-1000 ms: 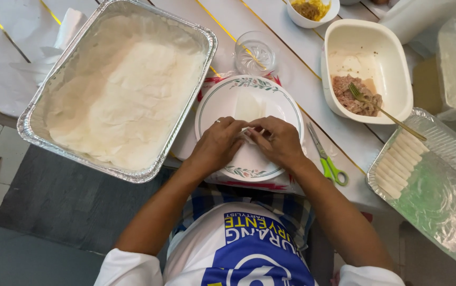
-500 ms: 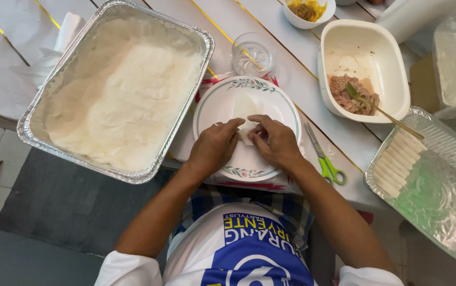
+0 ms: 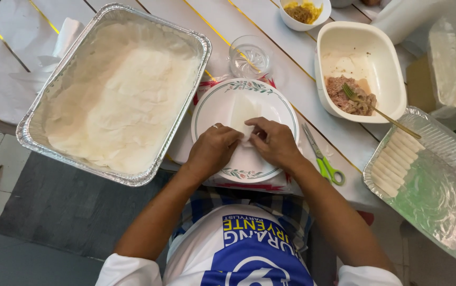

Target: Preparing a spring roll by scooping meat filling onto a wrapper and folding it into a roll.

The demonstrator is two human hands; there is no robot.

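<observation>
White wrapper point(image 3: 241, 114) between both hands

home food-prep table point(image 3: 313, 90): foil tray point(image 3: 37, 137) of wrappers, meat bowl point(image 3: 392, 79), plate point(image 3: 207, 114).

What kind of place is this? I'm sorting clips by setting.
Probably a home or small food-prep table: both hands fold a thin wrapper on a plate, beside a foil tray of wrappers and a tub of meat filling.

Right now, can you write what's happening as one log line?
left hand: on wrapper | right hand: on wrapper | wrapper: on plate | scissors: right of plate | foil tray: left
</observation>
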